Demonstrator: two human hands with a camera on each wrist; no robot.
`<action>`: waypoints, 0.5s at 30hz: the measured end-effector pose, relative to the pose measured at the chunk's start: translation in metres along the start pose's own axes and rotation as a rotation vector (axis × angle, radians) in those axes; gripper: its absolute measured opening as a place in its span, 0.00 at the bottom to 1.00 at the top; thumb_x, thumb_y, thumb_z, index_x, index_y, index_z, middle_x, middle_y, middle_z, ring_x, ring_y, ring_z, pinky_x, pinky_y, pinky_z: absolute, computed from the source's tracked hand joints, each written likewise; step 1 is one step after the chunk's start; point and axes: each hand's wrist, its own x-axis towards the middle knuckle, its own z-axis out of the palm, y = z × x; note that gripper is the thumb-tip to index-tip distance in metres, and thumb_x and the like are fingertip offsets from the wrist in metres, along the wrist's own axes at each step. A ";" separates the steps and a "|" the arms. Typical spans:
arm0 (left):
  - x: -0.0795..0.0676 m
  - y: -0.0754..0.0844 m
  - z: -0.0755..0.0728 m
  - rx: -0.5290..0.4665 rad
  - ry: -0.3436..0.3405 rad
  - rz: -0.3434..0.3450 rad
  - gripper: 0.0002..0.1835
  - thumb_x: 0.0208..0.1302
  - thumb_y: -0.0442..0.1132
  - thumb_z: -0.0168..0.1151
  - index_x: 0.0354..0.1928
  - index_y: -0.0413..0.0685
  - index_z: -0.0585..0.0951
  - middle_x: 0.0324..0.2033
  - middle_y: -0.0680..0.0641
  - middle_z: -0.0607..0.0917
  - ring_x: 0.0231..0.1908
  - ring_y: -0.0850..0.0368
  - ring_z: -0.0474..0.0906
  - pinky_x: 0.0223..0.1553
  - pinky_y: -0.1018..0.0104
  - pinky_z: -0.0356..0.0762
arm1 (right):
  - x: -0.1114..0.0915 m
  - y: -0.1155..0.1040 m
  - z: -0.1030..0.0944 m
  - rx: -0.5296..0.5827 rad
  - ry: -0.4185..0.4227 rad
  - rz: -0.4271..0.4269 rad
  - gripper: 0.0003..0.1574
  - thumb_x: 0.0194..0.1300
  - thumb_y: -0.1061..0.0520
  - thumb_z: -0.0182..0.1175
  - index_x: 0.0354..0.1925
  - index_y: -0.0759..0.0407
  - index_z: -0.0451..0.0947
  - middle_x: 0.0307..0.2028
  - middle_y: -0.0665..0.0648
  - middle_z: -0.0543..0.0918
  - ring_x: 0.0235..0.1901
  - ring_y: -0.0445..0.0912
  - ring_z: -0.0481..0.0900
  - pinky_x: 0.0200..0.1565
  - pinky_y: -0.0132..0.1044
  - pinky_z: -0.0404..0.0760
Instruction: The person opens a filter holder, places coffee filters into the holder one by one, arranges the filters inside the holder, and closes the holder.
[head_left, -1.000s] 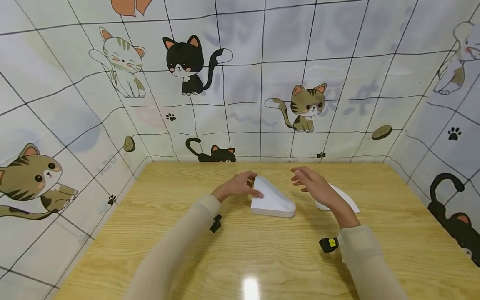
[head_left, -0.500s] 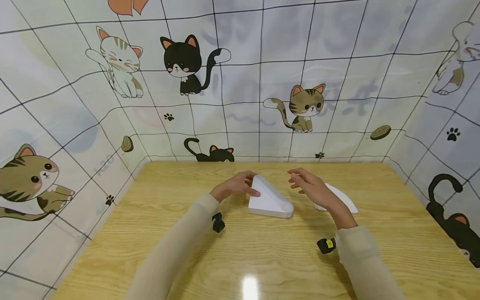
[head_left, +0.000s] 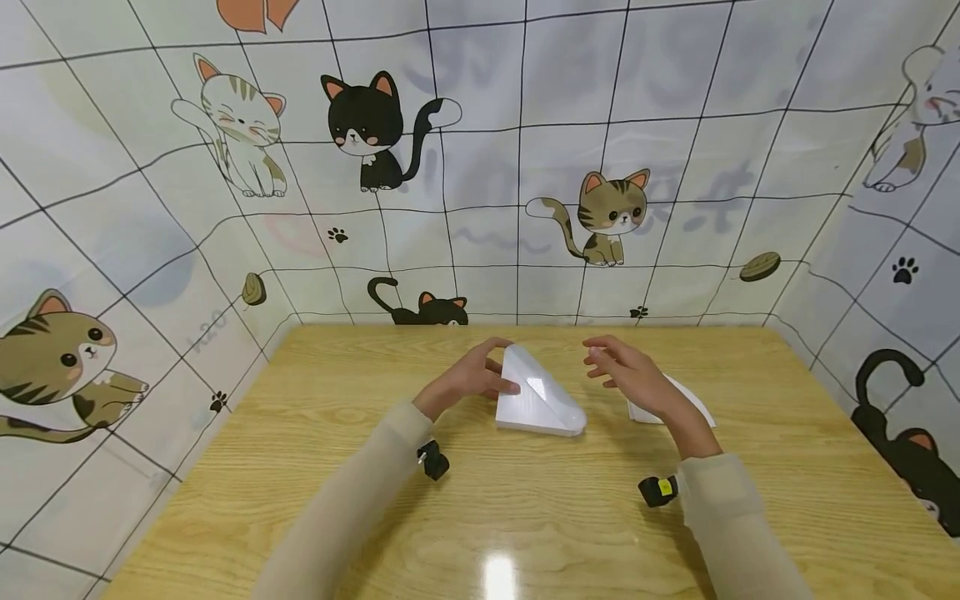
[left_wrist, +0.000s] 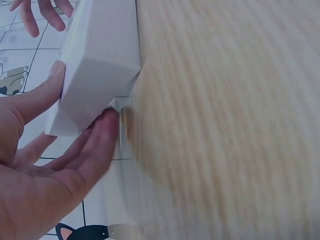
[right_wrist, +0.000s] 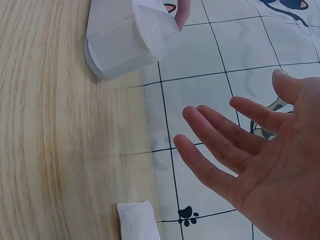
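Note:
A white triangular box (head_left: 534, 398) with a rounded corner is near the middle of the table. My left hand (head_left: 474, 372) grips its left end; in the left wrist view the thumb rests on one face of the box (left_wrist: 107, 50) and the fingers reach round the opposite side. To the right of the box, apart from it, my right hand (head_left: 628, 372) hovers with relaxed fingers and holds nothing. A white paper-like piece (head_left: 694, 405) with a curved edge lies behind the right forearm, partly hidden by it; the right wrist view shows one end of this white piece (right_wrist: 139, 222).
The wooden table (head_left: 555, 508) ends at the back against a wall covering (head_left: 487, 167) printed with grid lines and cartoon cats. Similar walls stand at left and right. A small black camera (head_left: 432, 460) sits at the left wrist, another black camera (head_left: 657, 491) at the right.
The box has tilted slightly in my left hand, and its top face now catches a bright glare. My left wrist has shifted a little. The right hand stays almost in place.

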 end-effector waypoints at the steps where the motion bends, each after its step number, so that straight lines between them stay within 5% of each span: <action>1: -0.001 0.000 0.001 0.000 0.005 0.013 0.44 0.61 0.34 0.75 0.76 0.55 0.63 0.56 0.33 0.84 0.45 0.49 0.86 0.49 0.53 0.86 | 0.000 0.000 0.000 0.003 0.000 0.004 0.31 0.85 0.46 0.42 0.74 0.64 0.63 0.61 0.73 0.78 0.58 0.65 0.82 0.56 0.61 0.81; 15: -0.012 0.003 0.003 -0.006 0.073 0.144 0.38 0.67 0.33 0.70 0.75 0.56 0.65 0.57 0.32 0.79 0.45 0.46 0.87 0.44 0.51 0.88 | 0.001 -0.002 0.000 0.016 -0.021 0.007 0.32 0.85 0.44 0.43 0.74 0.61 0.64 0.62 0.71 0.79 0.59 0.63 0.82 0.57 0.61 0.80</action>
